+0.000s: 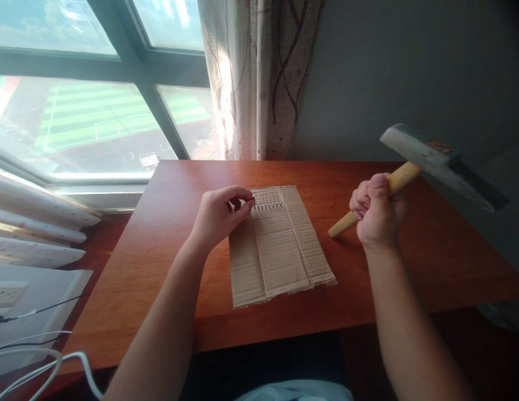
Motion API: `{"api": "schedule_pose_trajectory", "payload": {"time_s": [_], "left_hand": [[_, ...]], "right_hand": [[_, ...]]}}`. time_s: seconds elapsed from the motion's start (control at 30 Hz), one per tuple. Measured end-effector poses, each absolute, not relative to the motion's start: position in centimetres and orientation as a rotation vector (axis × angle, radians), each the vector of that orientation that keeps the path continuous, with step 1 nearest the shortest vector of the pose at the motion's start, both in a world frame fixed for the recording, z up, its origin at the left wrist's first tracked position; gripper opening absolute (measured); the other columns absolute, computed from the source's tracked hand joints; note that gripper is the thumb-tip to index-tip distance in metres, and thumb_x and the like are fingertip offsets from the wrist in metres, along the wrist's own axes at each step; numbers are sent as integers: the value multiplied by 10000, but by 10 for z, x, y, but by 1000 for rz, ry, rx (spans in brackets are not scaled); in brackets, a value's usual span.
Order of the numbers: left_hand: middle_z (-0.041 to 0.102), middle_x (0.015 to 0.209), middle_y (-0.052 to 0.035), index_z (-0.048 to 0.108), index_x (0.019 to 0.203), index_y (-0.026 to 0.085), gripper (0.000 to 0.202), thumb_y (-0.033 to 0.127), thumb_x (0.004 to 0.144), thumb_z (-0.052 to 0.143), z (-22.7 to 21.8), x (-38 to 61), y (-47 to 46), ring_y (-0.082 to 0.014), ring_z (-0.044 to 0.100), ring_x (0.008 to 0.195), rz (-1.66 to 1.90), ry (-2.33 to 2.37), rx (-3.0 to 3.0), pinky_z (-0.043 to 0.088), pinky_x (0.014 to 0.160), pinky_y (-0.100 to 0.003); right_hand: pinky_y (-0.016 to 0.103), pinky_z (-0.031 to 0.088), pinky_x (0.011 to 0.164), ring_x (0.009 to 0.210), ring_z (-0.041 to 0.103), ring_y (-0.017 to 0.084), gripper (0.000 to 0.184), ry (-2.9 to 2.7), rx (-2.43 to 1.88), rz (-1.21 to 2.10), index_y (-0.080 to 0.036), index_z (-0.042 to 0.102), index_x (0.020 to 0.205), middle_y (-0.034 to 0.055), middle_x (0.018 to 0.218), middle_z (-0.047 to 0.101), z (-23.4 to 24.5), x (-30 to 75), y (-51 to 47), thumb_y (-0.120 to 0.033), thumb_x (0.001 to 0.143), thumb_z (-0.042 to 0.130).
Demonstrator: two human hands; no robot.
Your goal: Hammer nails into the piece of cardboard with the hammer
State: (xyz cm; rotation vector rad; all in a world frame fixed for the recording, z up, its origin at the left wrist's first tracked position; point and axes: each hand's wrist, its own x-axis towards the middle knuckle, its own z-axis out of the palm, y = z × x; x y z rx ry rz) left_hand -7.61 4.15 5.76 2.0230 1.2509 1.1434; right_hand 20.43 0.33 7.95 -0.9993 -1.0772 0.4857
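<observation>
A flat piece of brown cardboard (280,250) lies on the table, with several rows of small dark nails (268,201) standing near its far edge. At the left end of these rows, my left hand (226,209) pinches a nail (253,196) between thumb and index finger; only its tip shows clear of the fingers. My right hand (378,209) is wrapped round the wooden handle of a hammer (403,177). The hammer is raised to the right of the cardboard, its metal head up and the handle's end pointing down left.
The reddish-brown wooden table (159,267) reaches back to a curtain (251,83) and a grey wall (388,67). A window (96,117) stands at the left. White cables (50,362) and a wall socket (8,294) are at the lower left.
</observation>
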Motion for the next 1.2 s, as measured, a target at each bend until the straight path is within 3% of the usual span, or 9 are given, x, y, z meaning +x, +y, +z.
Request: {"api": "schedule_pose_trajectory", "payload": {"time_s": [0.2,0.87,1.2], "left_hand": [[657,664,0,719,817,178,99,266,796,678,58,-76,41,-87,515,538,1152,1258,2041,437,501,-201],[659,640,5,730,804,181,99,267,797,681,57,-77,42,-90,532,532,1132,1248,2065,449,509,-201],[698,680,5,727,810,179,83,234,811,664,59,-79,41,-87,552,542,1119,1209,2145,468,544,-198]], "right_hand": [[239,155,343,362,239,55,519,-1068,-957,512,-227,309,600,-93,470,263,80,204,3,-487,868,669],[234,167,342,363,246,56,540,-1078,-975,507,-230,306,605,-95,464,266,81,203,4,-546,851,668],[230,235,429,468,332,69,526,-1566,-1468,915,-199,445,657,-51,558,413,94,196,6,-665,837,607]]}}
